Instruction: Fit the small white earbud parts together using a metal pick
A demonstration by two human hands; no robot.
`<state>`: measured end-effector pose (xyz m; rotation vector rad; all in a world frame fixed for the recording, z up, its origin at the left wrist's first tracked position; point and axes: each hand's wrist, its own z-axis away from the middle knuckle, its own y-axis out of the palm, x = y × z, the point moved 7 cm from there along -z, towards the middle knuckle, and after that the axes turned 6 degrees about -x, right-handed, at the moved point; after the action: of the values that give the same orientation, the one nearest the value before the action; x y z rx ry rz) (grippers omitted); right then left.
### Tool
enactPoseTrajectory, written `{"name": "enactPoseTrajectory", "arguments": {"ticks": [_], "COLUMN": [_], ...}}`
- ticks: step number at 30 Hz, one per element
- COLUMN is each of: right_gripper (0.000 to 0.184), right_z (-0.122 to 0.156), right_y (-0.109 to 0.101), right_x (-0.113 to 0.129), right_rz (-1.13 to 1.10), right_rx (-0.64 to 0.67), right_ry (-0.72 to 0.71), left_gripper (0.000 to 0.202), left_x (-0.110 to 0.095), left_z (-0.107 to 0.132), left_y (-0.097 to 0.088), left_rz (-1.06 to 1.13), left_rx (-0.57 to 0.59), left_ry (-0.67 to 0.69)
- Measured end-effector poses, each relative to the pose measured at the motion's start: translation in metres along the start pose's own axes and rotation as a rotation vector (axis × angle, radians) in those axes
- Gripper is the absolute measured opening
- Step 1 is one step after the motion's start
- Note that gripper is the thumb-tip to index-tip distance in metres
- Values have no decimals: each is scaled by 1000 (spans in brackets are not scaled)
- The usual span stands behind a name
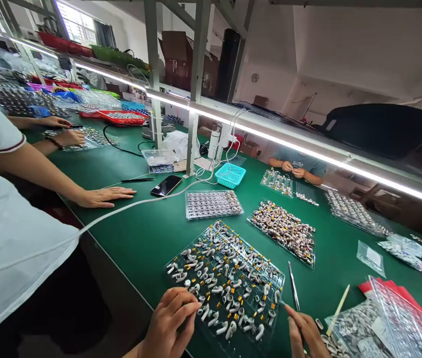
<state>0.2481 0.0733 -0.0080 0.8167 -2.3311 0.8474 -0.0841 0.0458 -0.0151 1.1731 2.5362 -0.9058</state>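
Curling my left hand (169, 320) on near edge of clear tray (172, 262), can't tell if holding anything. Right hand (304, 330) pinching narrow at tray's right corner, can't tell what. White parts (226, 283) lying in tray. Best: pressing tray flat, lifting one slowly.

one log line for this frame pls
left hand: fingertips at near edge of parts tray | right hand: at tray's right corner, grip unclear | tweezers: lying on green table, untouched

Black phone (165, 185), turquoise basket (230, 175) and red tray (122, 117) on green table (140, 233)
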Motion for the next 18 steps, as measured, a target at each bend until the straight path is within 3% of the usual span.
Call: {"name": "enactPoseTrajectory", "arguments": {"ticks": [4, 8, 13, 18], "right_gripper": [32, 28, 27, 35], "right_z": [-3, -5, -5, -2], "right_y": [2, -3, -1, -1], "right_x": [3, 2, 8, 10], "right_rz": [2, 36, 88, 118], "right_rx": [111, 113, 205, 224], "right_ry": [-74, -43, -105, -23], "left_gripper": [32, 26, 20, 28], "left_x": [1, -2, -5, -6], "left_z": [1, -1, -6, -9], "left_y": [0, -3, -6, -7], "left_rz": [14, 16, -16, 15], "left_rx": [13, 1, -33, -46], "left_ry": [1, -21, -34, -37]}}
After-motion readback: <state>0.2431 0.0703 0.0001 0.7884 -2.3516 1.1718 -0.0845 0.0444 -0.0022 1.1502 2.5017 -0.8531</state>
